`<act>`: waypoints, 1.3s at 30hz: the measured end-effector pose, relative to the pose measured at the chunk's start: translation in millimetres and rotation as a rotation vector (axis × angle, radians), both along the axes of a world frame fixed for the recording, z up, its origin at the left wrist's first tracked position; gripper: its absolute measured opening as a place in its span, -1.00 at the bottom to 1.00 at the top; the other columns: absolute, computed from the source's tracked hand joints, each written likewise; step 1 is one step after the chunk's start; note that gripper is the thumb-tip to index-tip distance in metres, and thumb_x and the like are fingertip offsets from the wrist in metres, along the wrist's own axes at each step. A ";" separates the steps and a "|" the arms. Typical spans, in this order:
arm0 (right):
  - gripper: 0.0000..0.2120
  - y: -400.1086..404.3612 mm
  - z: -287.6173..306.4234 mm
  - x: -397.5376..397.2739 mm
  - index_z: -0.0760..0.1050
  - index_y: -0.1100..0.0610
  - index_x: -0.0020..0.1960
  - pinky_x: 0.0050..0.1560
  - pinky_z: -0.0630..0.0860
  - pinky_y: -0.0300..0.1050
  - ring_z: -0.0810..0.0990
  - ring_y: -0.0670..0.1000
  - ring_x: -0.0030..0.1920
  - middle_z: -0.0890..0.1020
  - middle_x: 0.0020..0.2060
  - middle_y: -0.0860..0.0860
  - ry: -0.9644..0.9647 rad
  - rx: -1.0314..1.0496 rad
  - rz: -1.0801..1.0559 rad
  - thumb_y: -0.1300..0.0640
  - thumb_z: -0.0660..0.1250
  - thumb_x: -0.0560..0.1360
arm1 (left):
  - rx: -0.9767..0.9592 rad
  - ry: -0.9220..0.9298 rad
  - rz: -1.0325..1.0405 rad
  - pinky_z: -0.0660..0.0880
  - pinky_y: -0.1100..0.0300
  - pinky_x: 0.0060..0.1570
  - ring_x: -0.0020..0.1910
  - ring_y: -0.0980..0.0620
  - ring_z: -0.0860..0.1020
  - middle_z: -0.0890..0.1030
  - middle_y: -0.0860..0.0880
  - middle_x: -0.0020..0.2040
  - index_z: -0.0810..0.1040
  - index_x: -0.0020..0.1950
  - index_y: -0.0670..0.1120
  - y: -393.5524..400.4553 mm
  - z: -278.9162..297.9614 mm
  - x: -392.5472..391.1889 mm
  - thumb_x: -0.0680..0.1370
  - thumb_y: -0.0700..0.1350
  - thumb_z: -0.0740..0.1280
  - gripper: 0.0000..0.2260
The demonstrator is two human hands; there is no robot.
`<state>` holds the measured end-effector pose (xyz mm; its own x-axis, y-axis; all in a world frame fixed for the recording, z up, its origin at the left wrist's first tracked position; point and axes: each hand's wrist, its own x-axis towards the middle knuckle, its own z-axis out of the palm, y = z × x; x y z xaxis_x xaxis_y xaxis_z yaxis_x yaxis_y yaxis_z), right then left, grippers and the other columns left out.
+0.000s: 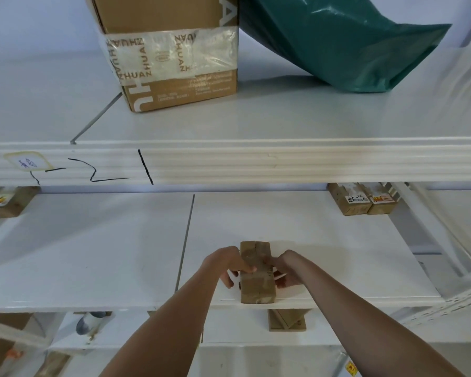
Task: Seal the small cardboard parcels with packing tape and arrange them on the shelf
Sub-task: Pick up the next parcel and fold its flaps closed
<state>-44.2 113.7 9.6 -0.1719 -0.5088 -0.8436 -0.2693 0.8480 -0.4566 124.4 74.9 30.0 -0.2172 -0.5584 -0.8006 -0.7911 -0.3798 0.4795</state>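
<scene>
Standing at the front edge of the middle shelf (310,235), the small parcel (257,273) is clasped from both sides: left hand (230,265) fingers curled over its top, right hand (284,269) pinching its side.

Storeroom or small warehouse packing area. White metal shelving (256,161) in tiers, front rail marked in black pen with a handwritten sticker label (27,160) at 9 o'clock. Large taped shipping carton (172,55) at 12 o'clock, green plastic mailer bag (337,44) at 1 o'clock. Small labelled cardboard parcels (362,201) at 3 o'clock.
</scene>
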 end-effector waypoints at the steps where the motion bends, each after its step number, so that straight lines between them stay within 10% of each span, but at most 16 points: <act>1: -0.58 -1.7 -0.7 -0.4 0.53 0.20 -0.02 0.17 0.62 -0.01 0.66 0.12 0.15 0.67 0.11 0.15 0.008 -0.001 -0.009 -0.20 0.32 0.59 | -0.006 0.011 0.037 0.59 -0.13 0.20 0.17 -0.26 0.63 0.55 -0.22 0.34 0.32 0.37 -0.17 -1.7 -0.5 -0.8 0.54 -0.02 0.49 -0.47; 14: -0.49 -0.3 -16.3 0.9 0.58 0.31 0.09 -0.24 0.69 -0.12 0.73 0.11 -0.24 0.72 -0.12 0.17 0.224 -0.162 0.110 -0.18 0.33 0.59 | -0.237 0.016 0.232 0.69 0.04 -0.27 -0.25 -0.10 0.71 0.67 -0.17 -0.03 0.47 0.06 -0.20 9.4 -34.4 -2.9 0.54 0.07 0.47 -0.63; 22: -0.56 11.2 -21.7 14.5 0.53 0.23 0.11 -0.10 0.68 -0.01 0.68 0.10 -0.18 0.67 -0.14 0.09 0.507 -0.285 0.208 -0.17 0.23 0.64 | -0.374 -0.079 0.224 0.61 0.19 -0.38 -0.20 -0.09 0.67 0.62 -0.13 -0.05 0.48 0.09 -0.18 22.6 -34.6 -5.9 0.63 0.01 0.36 -0.75; 26: -0.78 17.2 -16.6 26.1 0.44 0.13 0.26 0.04 0.64 0.03 0.66 0.10 0.06 0.66 0.07 0.06 0.739 -0.391 0.346 0.05 0.16 0.69 | -0.402 -0.050 0.233 0.60 0.15 -0.25 -0.21 -0.07 0.61 0.58 -0.09 -0.14 0.45 0.01 -0.15 23.7 -23.8 -8.1 0.64 -0.04 0.29 -0.82; 39: -0.57 26.0 -5.4 -46.6 0.33 0.17 0.45 0.22 0.53 0.03 0.50 0.19 0.32 0.51 0.30 0.17 0.741 -0.452 0.337 0.11 0.27 0.61 | -0.433 0.028 0.415 0.64 0.00 0.06 0.02 -0.19 0.66 0.66 -0.21 0.03 0.54 0.02 -0.22 36.2 -24.7 24.9 0.62 -0.15 0.26 -0.85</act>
<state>-90.8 139.7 4.2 -0.3709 -0.8832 -0.2871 -0.8240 0.4556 -0.3369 149.3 111.1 5.3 0.0708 -0.8754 -0.4782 -0.6031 -0.4194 0.6785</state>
